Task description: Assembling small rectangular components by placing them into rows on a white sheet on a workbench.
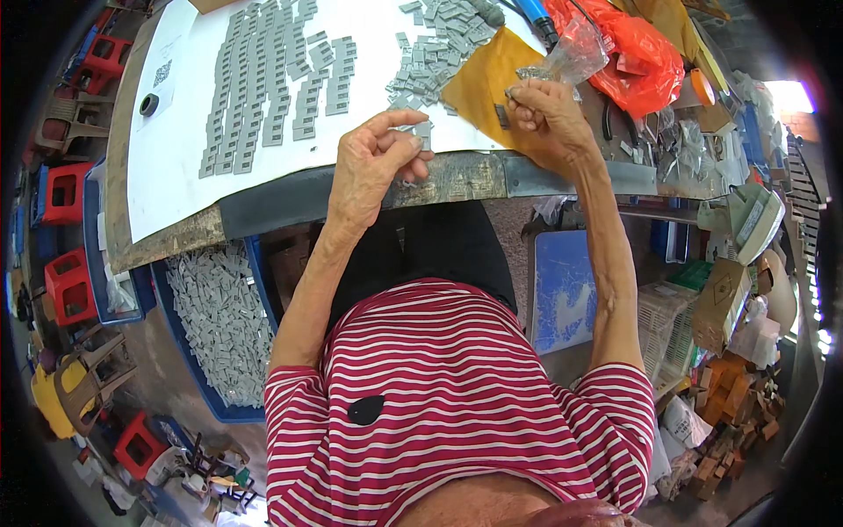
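Note:
At the table's near edge, my left hand [369,162] pinches a small grey plastic piece [425,133] between thumb and fingers. My right hand [553,112] is closed above a mustard-yellow cloth [481,81]; its fingertips press together, and whatever they hold is too small to name. A small dark piece [501,116] lies on the cloth beside that hand. To the left, grey pieces are laid in long overlapping rows [250,79] on a white sheet [176,189]. A loose heap of similar grey pieces [439,53] spreads beyond my hands.
A red plastic bag [645,66], a clear bag [580,48] and a blue-handled tool [536,16] lie at the far right. A black ring [149,104] sits on the sheet's left. Below the table stands a blue crate [250,415] full of grey pieces; red stools [70,285] stand farther left.

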Motion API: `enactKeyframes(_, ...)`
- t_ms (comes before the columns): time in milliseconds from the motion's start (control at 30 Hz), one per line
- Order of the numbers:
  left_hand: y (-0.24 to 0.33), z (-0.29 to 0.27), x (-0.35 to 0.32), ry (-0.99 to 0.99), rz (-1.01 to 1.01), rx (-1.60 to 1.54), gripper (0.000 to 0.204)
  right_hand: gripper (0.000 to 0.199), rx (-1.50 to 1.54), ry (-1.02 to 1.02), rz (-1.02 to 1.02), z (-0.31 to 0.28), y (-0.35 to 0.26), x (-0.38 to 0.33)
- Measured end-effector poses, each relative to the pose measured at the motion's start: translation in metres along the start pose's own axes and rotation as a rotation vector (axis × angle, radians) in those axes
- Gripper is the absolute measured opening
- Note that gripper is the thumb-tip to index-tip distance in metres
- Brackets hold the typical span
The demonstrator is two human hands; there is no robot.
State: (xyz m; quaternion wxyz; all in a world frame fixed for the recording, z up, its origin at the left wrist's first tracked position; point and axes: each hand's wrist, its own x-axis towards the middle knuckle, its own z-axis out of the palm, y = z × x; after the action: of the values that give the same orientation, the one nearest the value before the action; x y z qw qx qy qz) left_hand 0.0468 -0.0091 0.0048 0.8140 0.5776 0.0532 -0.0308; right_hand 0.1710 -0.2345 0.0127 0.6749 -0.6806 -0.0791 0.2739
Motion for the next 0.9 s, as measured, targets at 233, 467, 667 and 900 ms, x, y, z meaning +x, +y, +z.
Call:
enactKeyframes(233, -0.003, -0.001, -0.003, -0.01, -0.012, 0.015, 0.025, 0.013, 0.249, -0.14, 0.102, 0.024, 0.002, -0.01)
enactKeyframes(467, -0.007, -0.006, -0.004, 0.023, 0.019, 0.094, 0.022, 0.013, 0.289, -0.216, 0.123, 0.052, 0.007, -0.013)
enactKeyframes(667, -0.008, -0.008, -0.005, 0.059, 0.025, 0.085, 0.018, 0.011, 0.262, -0.142, 0.093, 0.076, 0.01, -0.018)
enactKeyframes(900, -0.01, -0.011, -0.007, 0.093, 0.03, 0.016, 0.013, 0.011, 0.218, -0.068, -0.03, 0.1, 0.02, -0.028)
